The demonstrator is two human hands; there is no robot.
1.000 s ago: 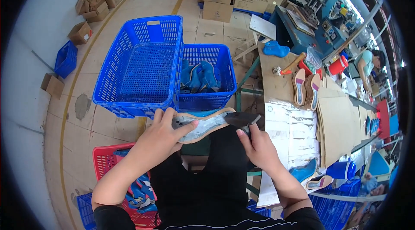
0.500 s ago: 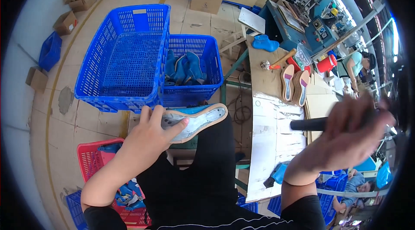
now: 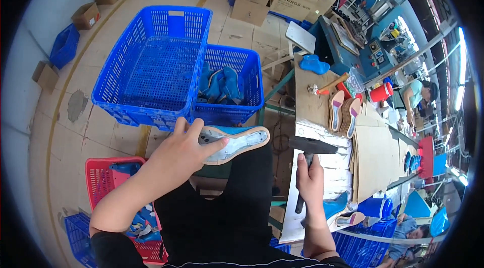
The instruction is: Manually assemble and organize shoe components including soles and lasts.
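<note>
My left hand [image 3: 185, 148] is closed around a blue shoe last [image 3: 239, 130], held sole up over my thigh. A tan-edged insole [image 3: 242, 143] with a grey-white middle lies on its sole, my thumb pressing on it. To the right, my right hand [image 3: 310, 181] grips a hammer [image 3: 313, 145] by its dark handle, head up, above the white-covered part of the worktable [image 3: 295, 217]. Hammer and last are apart. Beside my right wrist another blue last [image 3: 336, 206] rests on the table, close to a loose insole [image 3: 350, 219].
Two stacks of insoles [image 3: 336, 112] stand farther along the table, with a blue last [image 3: 313, 65] beyond. Ahead are a large blue crate [image 3: 146, 111] and a smaller one [image 3: 227, 109] holding blue lasts. A red basket [image 3: 98, 180] sits at left. Co-workers are at right.
My right hand has come down and left with the hammer from a raised, blurred position at the right. My left hand still holds the last in nearly the same place.
</note>
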